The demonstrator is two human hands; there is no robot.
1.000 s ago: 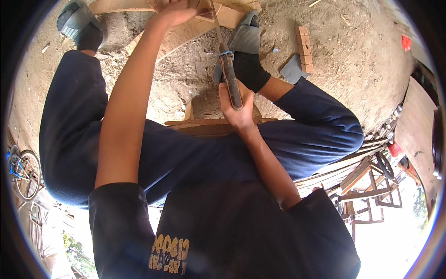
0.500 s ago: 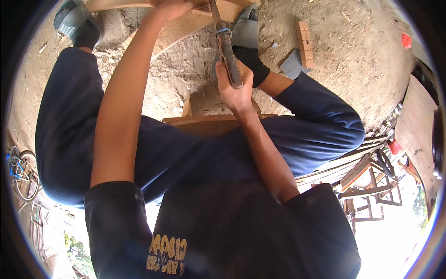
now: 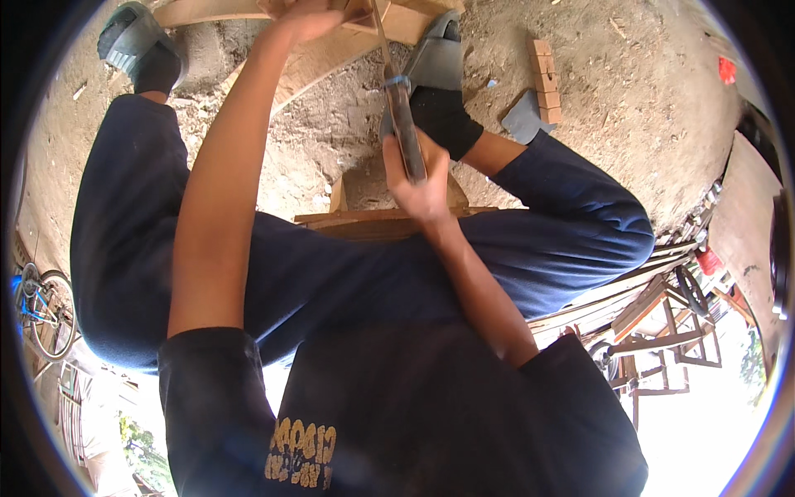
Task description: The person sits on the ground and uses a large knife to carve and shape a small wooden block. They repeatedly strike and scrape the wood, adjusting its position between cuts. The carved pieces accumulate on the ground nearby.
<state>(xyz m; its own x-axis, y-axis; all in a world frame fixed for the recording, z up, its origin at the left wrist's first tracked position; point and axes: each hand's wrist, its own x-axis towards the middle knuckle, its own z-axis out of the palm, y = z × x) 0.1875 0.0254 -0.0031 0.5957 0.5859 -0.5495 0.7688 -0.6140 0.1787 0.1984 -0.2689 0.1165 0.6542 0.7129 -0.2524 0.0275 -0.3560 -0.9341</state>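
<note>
My right hand [image 3: 418, 178] is wrapped round the dark, worn handle of a handsaw [image 3: 404, 124], seen almost edge-on. A blue band circles the front of the handle, and the narrow blade runs up past the top edge of the view. My left hand [image 3: 305, 23] is at the top, pressing and gripping a piece of wood [image 3: 360, 18] beside the blade. Part of that hand and the blade's far end are cut off. Under them lie pale, curved wooden boards [image 3: 319, 70] on the dirt floor, between my sandalled feet.
I sit on a low wooden seat [image 3: 364, 217]. A notched wooden block [image 3: 544, 79] and a grey flat piece [image 3: 522, 116] lie right of my right foot [image 3: 435, 62]. A bicycle [image 3: 43, 311] stands far left; a wooden frame with a dark wheel [image 3: 691, 290] is at right.
My right hand has drawn the handsaw back toward my body, and its handle stands more upright in view. My left hand stays at the wood with little movement.
</note>
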